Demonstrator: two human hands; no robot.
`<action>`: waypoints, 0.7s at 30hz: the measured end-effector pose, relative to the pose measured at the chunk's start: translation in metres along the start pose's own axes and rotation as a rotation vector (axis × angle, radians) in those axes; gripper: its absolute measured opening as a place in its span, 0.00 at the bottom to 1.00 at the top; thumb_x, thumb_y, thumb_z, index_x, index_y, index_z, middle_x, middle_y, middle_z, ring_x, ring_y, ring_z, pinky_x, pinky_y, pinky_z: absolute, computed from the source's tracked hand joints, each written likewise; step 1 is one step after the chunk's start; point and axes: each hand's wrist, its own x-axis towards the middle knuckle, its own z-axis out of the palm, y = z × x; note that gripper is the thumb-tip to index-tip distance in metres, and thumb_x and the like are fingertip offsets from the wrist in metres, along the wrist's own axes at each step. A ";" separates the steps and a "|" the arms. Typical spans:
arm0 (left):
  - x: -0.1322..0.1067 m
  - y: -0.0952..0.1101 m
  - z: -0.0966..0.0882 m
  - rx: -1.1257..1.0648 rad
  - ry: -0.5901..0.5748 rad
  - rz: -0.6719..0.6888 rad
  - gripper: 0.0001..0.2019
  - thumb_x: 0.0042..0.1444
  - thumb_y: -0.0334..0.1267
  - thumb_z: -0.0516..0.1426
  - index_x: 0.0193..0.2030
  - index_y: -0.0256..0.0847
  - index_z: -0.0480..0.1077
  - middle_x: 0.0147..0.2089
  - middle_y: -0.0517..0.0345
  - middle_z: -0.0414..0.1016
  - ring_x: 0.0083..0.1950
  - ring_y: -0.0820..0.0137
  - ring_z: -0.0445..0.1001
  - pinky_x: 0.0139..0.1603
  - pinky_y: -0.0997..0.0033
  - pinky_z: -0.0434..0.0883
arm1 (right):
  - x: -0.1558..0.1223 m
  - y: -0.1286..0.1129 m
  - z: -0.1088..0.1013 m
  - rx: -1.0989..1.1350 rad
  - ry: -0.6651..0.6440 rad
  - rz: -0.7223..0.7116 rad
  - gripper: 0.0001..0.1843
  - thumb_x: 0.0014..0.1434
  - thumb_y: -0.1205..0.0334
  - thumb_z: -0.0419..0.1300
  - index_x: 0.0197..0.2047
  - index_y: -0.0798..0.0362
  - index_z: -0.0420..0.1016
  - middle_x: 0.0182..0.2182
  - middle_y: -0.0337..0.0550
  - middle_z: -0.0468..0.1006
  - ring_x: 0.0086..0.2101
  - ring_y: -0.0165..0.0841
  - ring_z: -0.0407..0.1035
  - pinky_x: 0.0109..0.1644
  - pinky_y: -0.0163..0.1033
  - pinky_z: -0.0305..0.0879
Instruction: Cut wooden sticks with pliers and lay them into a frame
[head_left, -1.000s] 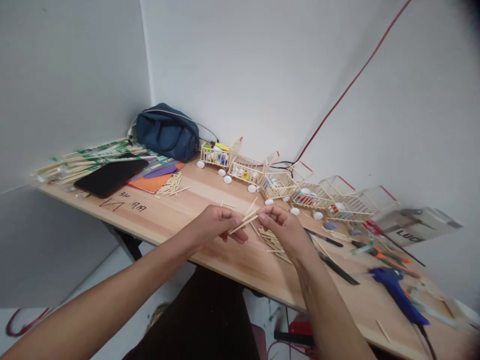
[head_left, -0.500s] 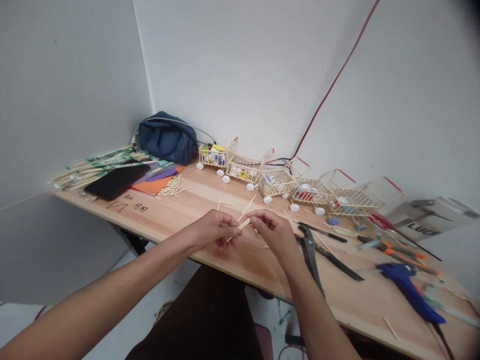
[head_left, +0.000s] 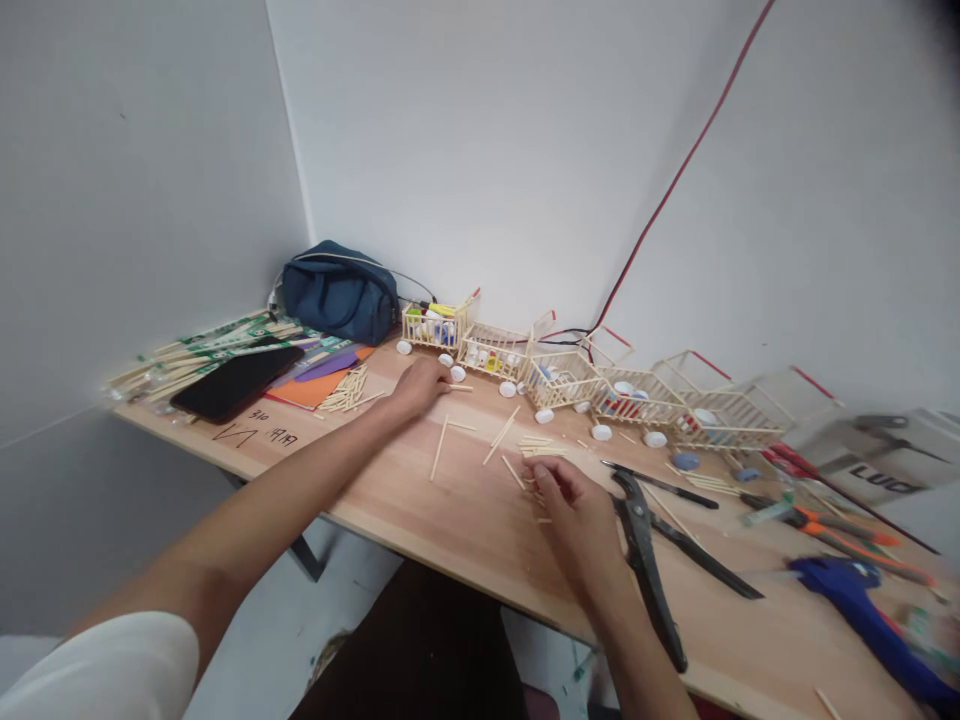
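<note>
My left hand (head_left: 422, 388) reaches across the table beside the white wheels of the nearest stick carts. Its fingers are closed, with a short wooden stick (head_left: 462, 388) showing at the fingertips. Further right, my right hand (head_left: 574, 492) rests low over the table with its fingers curled together at a small group of cut sticks (head_left: 544, 450); what it pinches, if anything, is hidden. Two sticks meeting at a corner (head_left: 441, 447) and a close pair of sticks (head_left: 500, 435) lie between my hands.
Several miniature shopping carts (head_left: 566, 380) made of sticks line the wall. Black pliers (head_left: 637, 560), a pen (head_left: 664, 485) and a blue glue gun (head_left: 862, 610) lie right. Left are a phone (head_left: 236, 383), cut sticks (head_left: 349, 390), bundled sticks (head_left: 187, 355) and a blue bag (head_left: 341, 295).
My hands have parted. The left moved from the front middle toward the carts at the back left; the right drew away from it and lowered to the loose sticks. The view shifted slightly.
</note>
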 end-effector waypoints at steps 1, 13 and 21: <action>0.002 -0.003 0.003 0.017 0.003 0.007 0.02 0.46 0.31 0.61 0.24 0.36 0.74 0.30 0.53 0.75 0.38 0.64 0.70 0.41 0.68 0.62 | 0.000 0.002 0.001 -0.013 0.002 0.010 0.16 0.61 0.51 0.55 0.39 0.52 0.78 0.35 0.44 0.80 0.36 0.37 0.72 0.41 0.39 0.65; -0.004 -0.021 -0.005 0.055 0.086 -0.040 0.09 0.52 0.29 0.56 0.35 0.38 0.78 0.39 0.55 0.81 0.40 0.67 0.75 0.44 0.69 0.69 | -0.014 0.012 -0.007 -0.110 0.259 -0.008 0.15 0.62 0.51 0.56 0.39 0.51 0.77 0.36 0.42 0.79 0.39 0.34 0.71 0.46 0.38 0.64; -0.008 -0.011 -0.010 0.104 0.021 0.022 0.07 0.51 0.31 0.58 0.34 0.38 0.79 0.38 0.53 0.81 0.40 0.66 0.75 0.43 0.68 0.68 | -0.014 0.008 -0.011 -0.065 0.457 0.012 0.15 0.60 0.51 0.58 0.37 0.53 0.78 0.34 0.43 0.78 0.35 0.32 0.70 0.43 0.37 0.65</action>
